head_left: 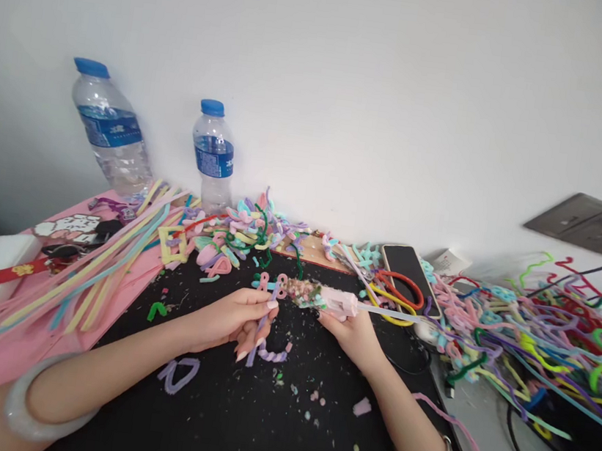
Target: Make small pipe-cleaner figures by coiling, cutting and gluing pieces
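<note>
Over the middle of the black work surface (230, 423), my left hand (238, 321) pinches a purple pipe cleaner piece (261, 327). Pink looped pipe cleaner shapes (281, 286) show just above its fingertips. My right hand (356, 336) is wrapped round a pale pink hot glue gun (338, 301), a glue stick (389, 312) jutting from its back end. Coloured fuzz coats the gun's front, which points left and lies close to the pink shapes; I cannot tell if they touch. Below my left hand lie a twisted purple piece (273, 355) and a purple loop (181, 375).
Two water bottles (215, 159) stand by the wall, left of a heap of pipe cleaner shapes (256, 231). Straight pipe cleaners (102, 258) cover pink paper at left. A phone (407, 265) and tangled pipe cleaners (541, 338) lie right, with cables and a wall socket (584, 222).
</note>
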Action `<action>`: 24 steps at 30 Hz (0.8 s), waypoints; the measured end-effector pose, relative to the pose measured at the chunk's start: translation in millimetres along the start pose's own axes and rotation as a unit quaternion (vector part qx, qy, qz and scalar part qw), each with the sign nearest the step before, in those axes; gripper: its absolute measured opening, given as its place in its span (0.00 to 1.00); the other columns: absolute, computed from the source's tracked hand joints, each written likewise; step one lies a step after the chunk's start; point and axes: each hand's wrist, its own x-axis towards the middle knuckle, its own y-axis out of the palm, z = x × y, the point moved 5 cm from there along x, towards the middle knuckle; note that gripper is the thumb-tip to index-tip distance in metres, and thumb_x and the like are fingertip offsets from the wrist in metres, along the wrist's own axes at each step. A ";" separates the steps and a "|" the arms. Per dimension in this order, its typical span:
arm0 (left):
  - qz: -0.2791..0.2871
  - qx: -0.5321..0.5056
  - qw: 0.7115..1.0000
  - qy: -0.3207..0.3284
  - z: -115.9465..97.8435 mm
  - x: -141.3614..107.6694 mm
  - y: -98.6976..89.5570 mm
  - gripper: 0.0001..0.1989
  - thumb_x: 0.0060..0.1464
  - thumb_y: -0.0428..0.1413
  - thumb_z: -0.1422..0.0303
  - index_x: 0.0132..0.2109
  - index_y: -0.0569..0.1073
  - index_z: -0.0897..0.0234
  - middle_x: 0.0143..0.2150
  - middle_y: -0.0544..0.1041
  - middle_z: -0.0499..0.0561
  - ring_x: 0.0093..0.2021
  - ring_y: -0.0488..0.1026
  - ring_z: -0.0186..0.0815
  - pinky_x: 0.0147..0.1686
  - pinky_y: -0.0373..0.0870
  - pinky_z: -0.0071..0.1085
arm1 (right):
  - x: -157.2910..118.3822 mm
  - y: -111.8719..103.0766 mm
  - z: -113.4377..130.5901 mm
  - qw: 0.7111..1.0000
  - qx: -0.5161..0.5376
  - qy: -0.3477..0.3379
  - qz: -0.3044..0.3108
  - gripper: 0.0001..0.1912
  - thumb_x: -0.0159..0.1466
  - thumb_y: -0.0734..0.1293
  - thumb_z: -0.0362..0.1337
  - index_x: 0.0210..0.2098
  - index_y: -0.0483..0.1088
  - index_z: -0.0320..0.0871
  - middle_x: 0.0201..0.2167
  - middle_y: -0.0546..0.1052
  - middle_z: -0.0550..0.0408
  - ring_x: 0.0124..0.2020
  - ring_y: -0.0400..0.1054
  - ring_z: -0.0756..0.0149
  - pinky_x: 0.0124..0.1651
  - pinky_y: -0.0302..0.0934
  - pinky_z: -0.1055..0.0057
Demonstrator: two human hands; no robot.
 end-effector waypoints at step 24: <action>0.022 0.011 1.000 0.006 -0.7 -1.8 -1.6 0.14 0.60 0.50 0.60 0.31 0.63 0.66 0.18 0.68 0.42 0.08 0.51 0.18 0.10 0.41 0.19 | 5.2 -26.2 -0.4 0.958 -0.264 0.000 -0.111 0.19 0.56 0.61 0.33 0.48 0.66 0.43 0.47 0.74 0.47 0.48 0.67 0.53 0.48 0.56 0.58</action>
